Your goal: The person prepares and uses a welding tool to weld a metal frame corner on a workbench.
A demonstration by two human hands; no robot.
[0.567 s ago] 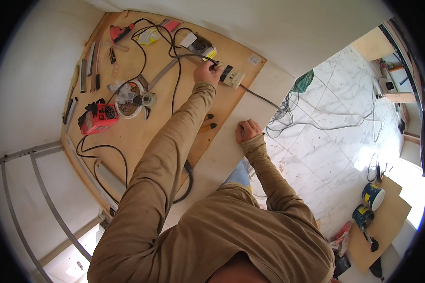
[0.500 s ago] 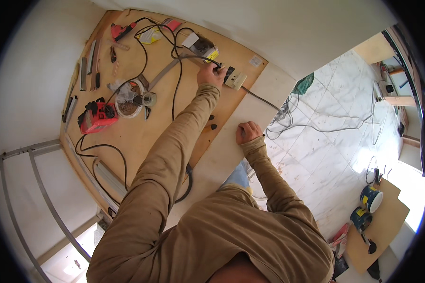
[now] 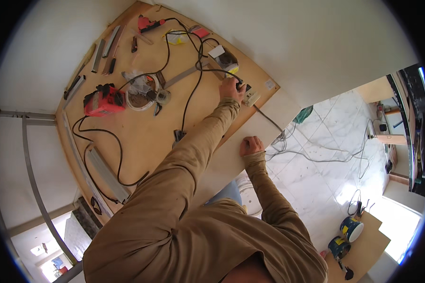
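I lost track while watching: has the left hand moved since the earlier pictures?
Yes: the left hand has moved rightward, closer to the white label on the wooden board.

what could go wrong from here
The left hand has its fingers right by the power strip; if it is live, a slip might mean a shock.
The strip sits near the board's edge, its cable running toward the floor; a tug could drag it off.
A black cord crosses the white tub, so pulling it might tip the tub.
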